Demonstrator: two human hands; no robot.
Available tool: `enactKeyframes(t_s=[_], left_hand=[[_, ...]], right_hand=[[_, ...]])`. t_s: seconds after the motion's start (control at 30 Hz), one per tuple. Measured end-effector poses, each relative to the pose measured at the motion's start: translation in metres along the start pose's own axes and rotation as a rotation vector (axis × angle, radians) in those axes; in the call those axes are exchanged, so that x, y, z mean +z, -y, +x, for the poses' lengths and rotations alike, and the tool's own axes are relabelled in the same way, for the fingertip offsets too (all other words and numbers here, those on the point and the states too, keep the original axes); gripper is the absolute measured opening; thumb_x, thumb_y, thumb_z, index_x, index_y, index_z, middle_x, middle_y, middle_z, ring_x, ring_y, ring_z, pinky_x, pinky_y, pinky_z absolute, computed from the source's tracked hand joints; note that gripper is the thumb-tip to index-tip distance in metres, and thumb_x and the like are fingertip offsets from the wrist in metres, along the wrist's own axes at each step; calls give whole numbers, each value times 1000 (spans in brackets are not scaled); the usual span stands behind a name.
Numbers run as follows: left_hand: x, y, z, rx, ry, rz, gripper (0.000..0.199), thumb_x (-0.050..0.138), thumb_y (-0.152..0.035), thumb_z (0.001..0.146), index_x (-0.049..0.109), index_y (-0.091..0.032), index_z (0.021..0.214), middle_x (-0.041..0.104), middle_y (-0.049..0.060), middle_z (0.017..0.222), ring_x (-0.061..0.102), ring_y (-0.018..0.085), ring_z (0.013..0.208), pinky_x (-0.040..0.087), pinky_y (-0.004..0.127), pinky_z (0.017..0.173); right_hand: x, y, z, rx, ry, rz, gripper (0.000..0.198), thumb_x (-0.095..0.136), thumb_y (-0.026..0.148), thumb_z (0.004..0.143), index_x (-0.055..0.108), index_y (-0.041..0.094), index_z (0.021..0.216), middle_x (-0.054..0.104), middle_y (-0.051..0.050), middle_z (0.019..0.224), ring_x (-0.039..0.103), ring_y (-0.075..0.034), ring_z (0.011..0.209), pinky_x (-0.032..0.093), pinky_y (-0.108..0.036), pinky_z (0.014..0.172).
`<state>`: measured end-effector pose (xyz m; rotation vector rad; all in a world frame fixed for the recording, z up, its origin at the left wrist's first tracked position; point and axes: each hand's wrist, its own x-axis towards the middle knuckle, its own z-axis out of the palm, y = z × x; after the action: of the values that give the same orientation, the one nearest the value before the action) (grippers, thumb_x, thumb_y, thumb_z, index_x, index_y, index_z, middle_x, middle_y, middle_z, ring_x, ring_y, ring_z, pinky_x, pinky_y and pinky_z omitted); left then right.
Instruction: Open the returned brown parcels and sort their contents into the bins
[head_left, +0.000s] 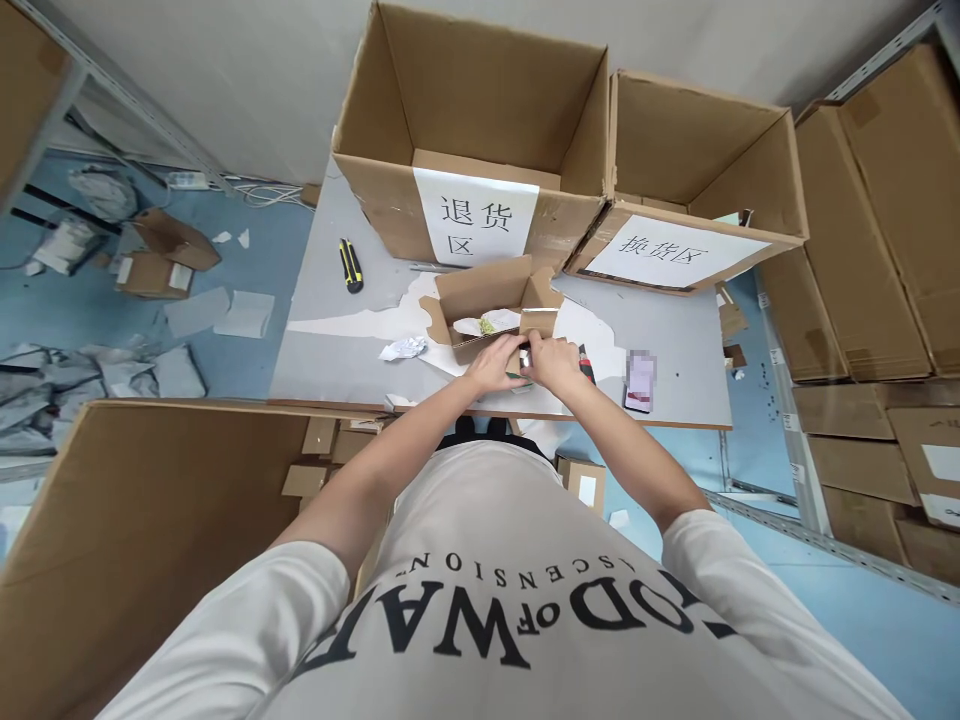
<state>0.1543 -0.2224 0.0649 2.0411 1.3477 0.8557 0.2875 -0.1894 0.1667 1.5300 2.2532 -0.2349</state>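
Note:
Both of my hands meet at the near side of a small open carton (480,290) on the grey table. My left hand (495,365) has its fingers curled in toward a small item with dark and silvery parts (525,358). From the other side, my right hand (553,362) closes its fingers on the same item, whose kind is mostly hidden. A brown cardboard flap (538,321) stands just beyond the right fingers. Inside the carton lie white paper and something yellow-green (486,326). A red and black object (586,364) shows beside my right hand.
Two large labelled boxes (382,215) (787,240) line the back of the table (307,340). A yellow-black utility knife (350,266) lies left, crumpled paper (403,348) nearer, a phone (640,382) right. A big carton (165,480) stands by my left arm; shelved boxes (877,230) are on the right.

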Motion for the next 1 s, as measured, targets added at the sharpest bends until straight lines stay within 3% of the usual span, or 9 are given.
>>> enactKeyframes(t_s=[0.2,0.37,0.73,1.0], left_hand=[[3,0,-2,-57,7,-7,83,78,-36,64,41,-20,136,54,13,125,55,30,117,50,43,93],[3,-3,-2,-72,-1,-7,81,77,-37,65,41,-20,135,53,13,127,55,30,118,50,42,93],[0,-9,2,-72,-34,6,80,75,-52,67,42,-19,132,54,13,119,58,29,109,51,41,88],[0,-7,1,-107,-1,32,82,73,-55,67,42,-21,134,50,15,129,55,31,117,49,45,94]], right_hand=[[-1,0,5,-53,6,8,50,67,21,72,49,12,118,70,-20,102,68,-32,96,48,-36,76],[-7,-15,-3,-136,-102,32,46,64,27,72,52,17,115,70,-16,103,66,-32,90,45,-35,69],[-48,-48,-27,-268,-352,94,35,63,37,70,59,21,101,69,-10,90,58,-31,89,35,-36,75],[-84,-61,-52,-311,-459,279,34,60,32,72,59,22,104,66,-6,89,58,-22,74,37,-30,64]])
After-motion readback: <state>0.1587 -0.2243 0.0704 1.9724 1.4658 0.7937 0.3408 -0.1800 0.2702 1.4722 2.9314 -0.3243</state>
